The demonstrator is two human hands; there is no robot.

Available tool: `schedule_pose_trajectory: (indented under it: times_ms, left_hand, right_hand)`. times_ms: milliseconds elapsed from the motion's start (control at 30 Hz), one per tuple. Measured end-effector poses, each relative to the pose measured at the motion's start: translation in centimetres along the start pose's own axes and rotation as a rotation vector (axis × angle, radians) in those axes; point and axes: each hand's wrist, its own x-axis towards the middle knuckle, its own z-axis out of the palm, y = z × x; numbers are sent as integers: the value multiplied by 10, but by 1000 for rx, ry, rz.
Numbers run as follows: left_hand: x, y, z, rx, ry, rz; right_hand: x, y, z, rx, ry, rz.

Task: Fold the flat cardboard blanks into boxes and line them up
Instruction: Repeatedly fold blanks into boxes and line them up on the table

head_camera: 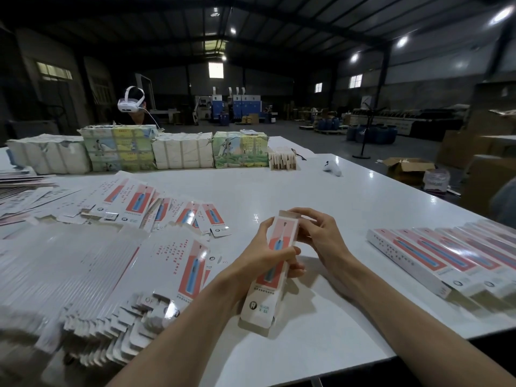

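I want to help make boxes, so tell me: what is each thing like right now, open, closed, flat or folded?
toothbrush box: folded up, top flap untucked.
left hand: grips the box's middle.
right hand: pinches its top end.
flat blanks: unfolded, piled loosely.
finished boxes: closed, lying side by side.
brown carton: flaps open.
paper bundles: wrapped, in a row.
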Motion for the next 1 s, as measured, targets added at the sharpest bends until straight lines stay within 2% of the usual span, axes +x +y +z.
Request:
schedule_pose_trajectory:
  times_ms: [133,200,333,667,800,1000]
  left_hand:
    - [1,-1,-1,37,32,-9]
    - [2,-2,-1,59,23,-14]
    - [3,-6,1,-42,-52,0]
    - [1,-1,4,30,0,20]
    - [-3,3,4,95,-11,31]
    - [-7,7,5,50,32,14]
  right_hand:
    - [-1,-4,2,49,-70,13]
    - [-1,-4,3,75,-42,51]
    - [1,-5,0,123,29,106]
    - [1,-6,-2,96,39,86]
    - [1,-6,-5,44,-2,51]
    - [-2,-8,-8,-21,-140,17]
